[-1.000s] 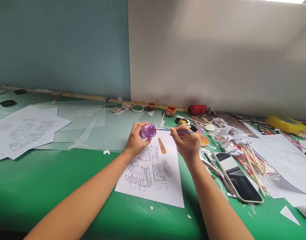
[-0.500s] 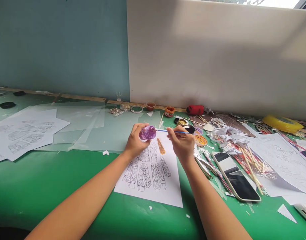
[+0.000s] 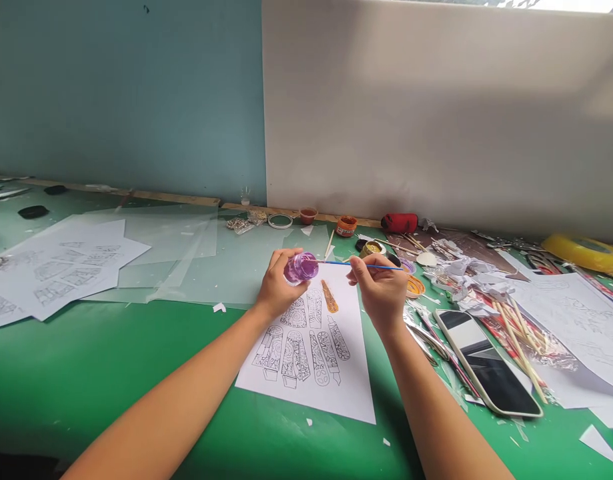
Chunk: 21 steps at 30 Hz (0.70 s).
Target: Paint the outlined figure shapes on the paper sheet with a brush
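Observation:
My left hand (image 3: pixel 282 288) is wrapped round a small jar of purple paint (image 3: pixel 300 268), tilted with its mouth toward the right. Between the fingers of my right hand (image 3: pixel 379 290) is a thin blue paintbrush (image 3: pixel 343 264), held almost level, its tip at the jar's mouth. Below both hands lies a white sheet (image 3: pixel 353 393) printed with several patterned, tapering outlines. One narrow piece (image 3: pixel 329 297) near the sheet's upper right is coloured orange-brown.
Right of my right arm lie a phone (image 3: pixel 489 363), wooden sticks (image 3: pixel 521 340) and crumpled scraps (image 3: pixel 486 273). An orange paint jar (image 3: pixel 346 226), a gold paint pot (image 3: pixel 373 249) and a red roll (image 3: pixel 399 222) stand farther back. Printed sheets (image 3: pixel 131 250) lie at left over clear film (image 3: pixel 186 267).
The whole view has shifted, so the scene sits slightly farther right. The brush tip remains at the purple jar's mouth, and both hands keep their holds.

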Motion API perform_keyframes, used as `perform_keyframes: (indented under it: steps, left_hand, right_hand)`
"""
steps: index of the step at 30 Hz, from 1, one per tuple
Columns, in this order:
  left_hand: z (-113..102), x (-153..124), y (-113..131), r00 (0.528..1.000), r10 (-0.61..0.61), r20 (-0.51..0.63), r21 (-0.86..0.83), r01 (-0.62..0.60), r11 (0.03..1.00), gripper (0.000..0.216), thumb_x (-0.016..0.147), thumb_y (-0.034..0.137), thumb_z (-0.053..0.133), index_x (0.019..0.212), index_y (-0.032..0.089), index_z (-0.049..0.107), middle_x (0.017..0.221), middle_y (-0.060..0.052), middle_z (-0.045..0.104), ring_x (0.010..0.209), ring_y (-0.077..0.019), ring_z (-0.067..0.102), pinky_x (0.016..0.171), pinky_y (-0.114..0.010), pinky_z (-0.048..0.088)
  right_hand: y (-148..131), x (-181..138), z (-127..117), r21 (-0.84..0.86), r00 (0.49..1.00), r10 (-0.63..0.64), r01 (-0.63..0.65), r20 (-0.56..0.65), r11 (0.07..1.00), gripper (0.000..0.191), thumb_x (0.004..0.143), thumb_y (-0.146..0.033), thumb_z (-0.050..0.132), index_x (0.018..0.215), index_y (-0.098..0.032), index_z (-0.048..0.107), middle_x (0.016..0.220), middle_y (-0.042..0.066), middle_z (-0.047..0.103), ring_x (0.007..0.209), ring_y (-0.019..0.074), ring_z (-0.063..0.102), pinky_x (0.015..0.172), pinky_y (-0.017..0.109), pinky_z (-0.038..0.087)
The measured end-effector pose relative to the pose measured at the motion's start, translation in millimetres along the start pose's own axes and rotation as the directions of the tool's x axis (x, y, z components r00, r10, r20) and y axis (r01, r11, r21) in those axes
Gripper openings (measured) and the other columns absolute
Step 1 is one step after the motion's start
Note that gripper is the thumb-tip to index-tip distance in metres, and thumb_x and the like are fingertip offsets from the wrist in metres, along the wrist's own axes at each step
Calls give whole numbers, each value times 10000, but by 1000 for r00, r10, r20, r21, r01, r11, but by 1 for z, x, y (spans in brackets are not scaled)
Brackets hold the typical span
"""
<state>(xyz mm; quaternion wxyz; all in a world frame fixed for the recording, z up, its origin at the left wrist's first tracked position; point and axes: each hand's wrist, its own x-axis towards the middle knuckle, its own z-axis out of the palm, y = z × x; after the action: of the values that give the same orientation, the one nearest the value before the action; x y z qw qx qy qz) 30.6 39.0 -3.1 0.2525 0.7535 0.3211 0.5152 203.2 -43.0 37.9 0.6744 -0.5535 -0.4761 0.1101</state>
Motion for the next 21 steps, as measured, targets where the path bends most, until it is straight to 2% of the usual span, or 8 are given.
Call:
perform_keyframes:
  steps: [6,8,10,13,15,18,20,21]
  left_hand:
    - [0,0,0,1000,11,2,-22,-11,1000,569,660,71,761,1178,247,604,1179,-50,611,1097,-221,647,969,-379,541]
    - [0,0,-1,1000,17,1,-24,-17,1000,566,659,74,762,1173,249,602,1172,-49,614,1100,-222,643,966,-378,540]
    - [1,1,-2,1000,9,-2,-30,-9,1000,557,660,85,765,1168,245,600,1176,-52,613,1092,-220,645,958,-378,541]
    - [1,1,-4,1000,-24,-11,-40,23,999,559,652,98,776,1164,235,600,1186,-57,612,1075,-218,651,948,-376,542]
    - [1,0,-5,999,-45,-13,-43,45,998,572,647,94,778,1172,236,603,1187,-56,612,1057,-215,654,927,-367,547]
    - [1,0,-4,998,-58,-12,-51,57,997,576,649,88,775,1181,233,605,1178,-54,615,1039,-208,656,918,-360,548]
    - [1,0,-4,999,-50,-12,-57,49,997,573,647,85,775,1176,227,608,1171,-54,618,1053,-211,653,935,-362,542]
    - [1,0,-4,999,-47,-12,-60,46,997,574,644,85,777,1175,227,609,1166,-53,619,1051,-212,653,932,-361,544]
  right_hand:
    - [0,-6,3,-183,984,-75,104,161,977,246,800,-407,655,642,-223,614,560,-5,664,492,135,611,516,259,468]
    - [3,-8,5,-220,977,-60,106,206,970,224,811,-405,648,678,-227,619,589,-8,667,525,139,621,553,268,475]
    - [6,-6,4,-218,969,-3,59,248,974,223,800,-448,677,798,-228,637,625,-17,665,544,143,624,568,275,478]
    - [2,2,-4,-138,969,22,13,245,990,426,747,-477,734,1063,-231,590,661,-49,615,554,139,581,564,278,458]
    - [-14,1,-12,-30,992,-34,38,124,999,421,768,-420,703,1112,-240,542,668,-57,574,577,143,544,577,287,440]
    - [-60,-23,-21,175,985,-88,114,-149,978,258,778,-282,653,997,-276,515,694,-35,563,603,162,524,599,313,433]
    - [-97,-55,-27,288,990,-55,91,-132,953,181,815,-238,591,961,-306,509,687,-13,537,644,201,548,636,357,464]
    - [-114,-73,-30,271,996,-70,82,-51,959,142,850,-262,547,972,-327,514,661,-3,523,633,223,548,627,382,471]
